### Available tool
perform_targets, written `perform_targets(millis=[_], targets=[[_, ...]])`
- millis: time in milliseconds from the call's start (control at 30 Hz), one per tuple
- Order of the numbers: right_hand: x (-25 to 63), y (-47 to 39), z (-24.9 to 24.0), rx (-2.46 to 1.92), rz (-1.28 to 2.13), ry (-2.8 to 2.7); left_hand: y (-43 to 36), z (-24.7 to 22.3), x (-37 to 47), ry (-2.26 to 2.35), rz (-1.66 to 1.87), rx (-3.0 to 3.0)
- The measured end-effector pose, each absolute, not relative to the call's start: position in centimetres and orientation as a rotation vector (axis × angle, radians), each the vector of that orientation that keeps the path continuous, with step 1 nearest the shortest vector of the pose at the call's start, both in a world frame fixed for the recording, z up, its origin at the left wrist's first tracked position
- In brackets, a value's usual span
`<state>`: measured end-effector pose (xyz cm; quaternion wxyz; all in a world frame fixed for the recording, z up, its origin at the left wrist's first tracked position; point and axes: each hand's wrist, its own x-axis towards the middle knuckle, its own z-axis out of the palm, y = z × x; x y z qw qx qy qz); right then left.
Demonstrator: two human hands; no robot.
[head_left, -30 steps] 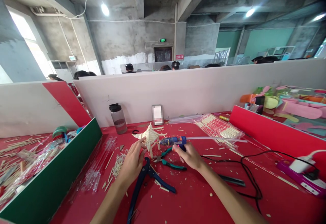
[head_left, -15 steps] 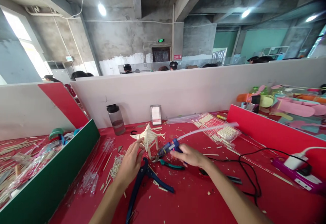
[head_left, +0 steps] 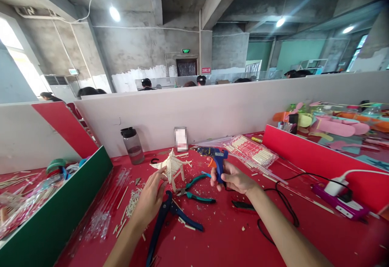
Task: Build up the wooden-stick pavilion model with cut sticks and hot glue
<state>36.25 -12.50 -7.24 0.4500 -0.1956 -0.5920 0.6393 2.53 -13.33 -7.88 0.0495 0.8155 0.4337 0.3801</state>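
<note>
My left hand (head_left: 152, 194) has its fingers on the left side of a small pavilion-like model (head_left: 171, 165) made of pale wooden sticks, which stands on the red table. In my right hand (head_left: 231, 178) is a blue glue gun (head_left: 219, 162), held by its handle, with the nozzle pointing left above the table, apart from the model. Teal-handled pliers (head_left: 199, 197) lie open between the two hands. Nearer to me, a dark blue cutter (head_left: 170, 210) lies with its handles spread, just right of my left wrist.
A bottle (head_left: 133, 146) and an upright phone (head_left: 181, 139) stand near the white partition (head_left: 194, 109). Bundled sticks (head_left: 255, 150) lie at the back right. A red-handled tool (head_left: 243, 205), black cord and purple power strip (head_left: 340, 204) are on the right. A green divider (head_left: 60, 202) borders the left.
My right hand has raised the glue gun away from the model's base and turned it more level. The pliers now show fully. My left hand stays at the model. The view has shifted slightly.
</note>
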Motion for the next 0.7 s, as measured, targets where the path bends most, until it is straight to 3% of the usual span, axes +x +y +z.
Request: perform_targets(millis=[167,300,700], targets=[[35.9,-11.3,-7.0,-0.678,1.296,-1.293,-13.5,-7.6,2.6,1.324,1.151,2.505],[36.4,-9.1,-8.4,-1.386,0.925,-1.420,-13.4,-7.7,2.5,1.332,1.134,2.509],[35.5,-3.6,-9.1,-2.146,0.449,-1.783,-13.2,-7.7,2.4,1.332,1.149,2.467]])
